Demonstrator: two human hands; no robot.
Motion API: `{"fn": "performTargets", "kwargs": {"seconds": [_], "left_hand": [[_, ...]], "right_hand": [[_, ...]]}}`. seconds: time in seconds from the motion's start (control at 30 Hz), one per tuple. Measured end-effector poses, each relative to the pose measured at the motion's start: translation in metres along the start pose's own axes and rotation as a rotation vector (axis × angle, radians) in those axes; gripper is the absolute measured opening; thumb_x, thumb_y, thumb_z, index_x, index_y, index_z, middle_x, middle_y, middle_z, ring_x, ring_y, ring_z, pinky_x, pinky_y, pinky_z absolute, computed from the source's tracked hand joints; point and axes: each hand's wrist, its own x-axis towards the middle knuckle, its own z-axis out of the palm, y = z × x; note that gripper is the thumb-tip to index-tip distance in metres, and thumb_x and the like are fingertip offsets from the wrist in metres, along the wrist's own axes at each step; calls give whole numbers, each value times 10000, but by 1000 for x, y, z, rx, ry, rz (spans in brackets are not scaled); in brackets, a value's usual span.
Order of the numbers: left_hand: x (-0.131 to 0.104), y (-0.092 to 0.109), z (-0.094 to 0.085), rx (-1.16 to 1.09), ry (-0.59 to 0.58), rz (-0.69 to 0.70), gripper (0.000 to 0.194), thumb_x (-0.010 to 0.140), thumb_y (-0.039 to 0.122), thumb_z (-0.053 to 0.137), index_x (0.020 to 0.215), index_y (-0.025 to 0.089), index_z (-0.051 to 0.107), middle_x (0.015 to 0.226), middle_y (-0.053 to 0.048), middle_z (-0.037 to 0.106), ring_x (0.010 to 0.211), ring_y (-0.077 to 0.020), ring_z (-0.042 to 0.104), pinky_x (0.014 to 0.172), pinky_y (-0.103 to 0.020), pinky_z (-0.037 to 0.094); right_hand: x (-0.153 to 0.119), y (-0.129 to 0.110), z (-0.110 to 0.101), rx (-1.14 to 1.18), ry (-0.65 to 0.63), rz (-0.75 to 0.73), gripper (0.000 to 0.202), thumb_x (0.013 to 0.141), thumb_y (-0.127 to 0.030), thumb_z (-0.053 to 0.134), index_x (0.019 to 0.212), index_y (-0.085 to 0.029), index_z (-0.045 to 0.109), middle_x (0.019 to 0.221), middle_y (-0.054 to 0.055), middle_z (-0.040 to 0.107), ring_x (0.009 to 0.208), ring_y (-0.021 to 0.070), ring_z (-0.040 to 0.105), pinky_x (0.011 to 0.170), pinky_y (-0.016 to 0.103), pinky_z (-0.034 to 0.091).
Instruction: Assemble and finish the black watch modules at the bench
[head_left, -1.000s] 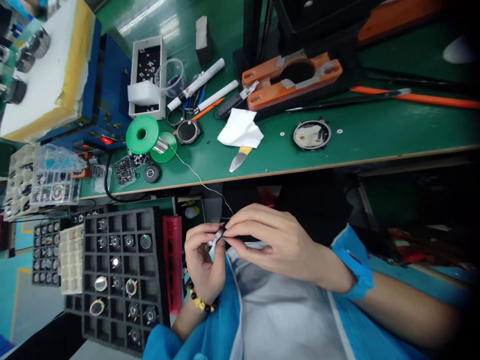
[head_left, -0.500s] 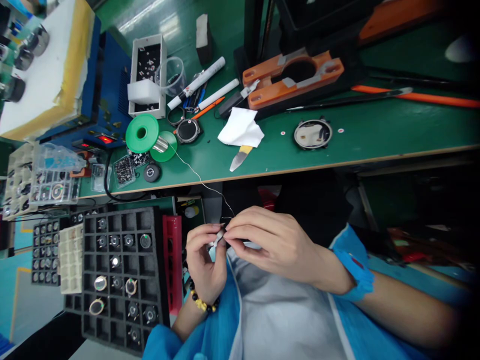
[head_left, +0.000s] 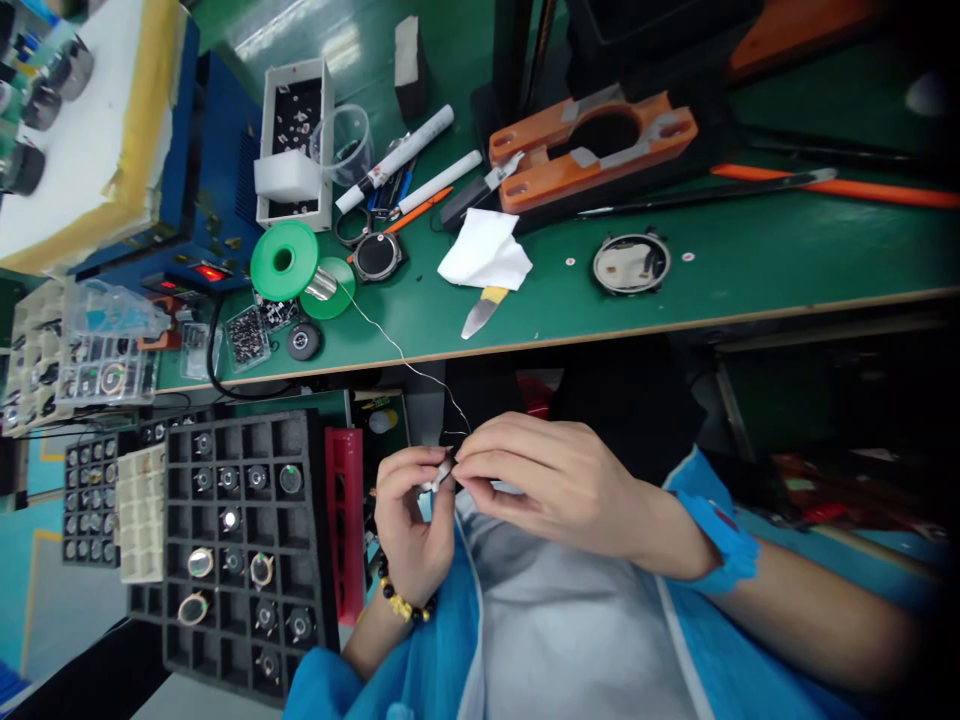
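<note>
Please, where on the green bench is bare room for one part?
Small stickers aside, bare bench lies right of the watch case, between the orange bar and front edge; a smaller patch separates that case from the white cloth. Around the wire spool, it is crowded.

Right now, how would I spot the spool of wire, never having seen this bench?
On the green workbench, find the blue box at the left. Just right of its red-lit display sits the spool. Two bright green discs with silvery wire between them, trailing one strand towards the right hand, set it apart.
</note>
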Motion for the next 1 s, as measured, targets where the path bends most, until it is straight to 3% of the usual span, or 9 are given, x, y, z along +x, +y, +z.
{"fn": "performTargets", "kwargs": {"seconds": [0.57, 1.0], "left_hand": [[1, -1, -1, -11, 39, -51, 263, 937, 40, 669, 1112, 216, 582, 1084, -56, 656, 1054, -185, 683, 923, -382, 632], [3, 1, 1, -1, 23, -3, 321, 918, -7, 656, 1132, 219, 577, 1099, -58, 657, 1058, -174, 680, 906, -347, 631]], "right_hand": [[1, 1, -4, 80, 39, 46, 113, 938, -83, 662, 974, -182, 705, 943, 42, 769, 864, 162, 737, 743, 278, 641], [-1, 2, 0, 102, -7, 69, 78, 980, -135, 654, 1017, -170, 713, 1000, 69, 764, 913, 185, 721, 768, 312, 631]]}}
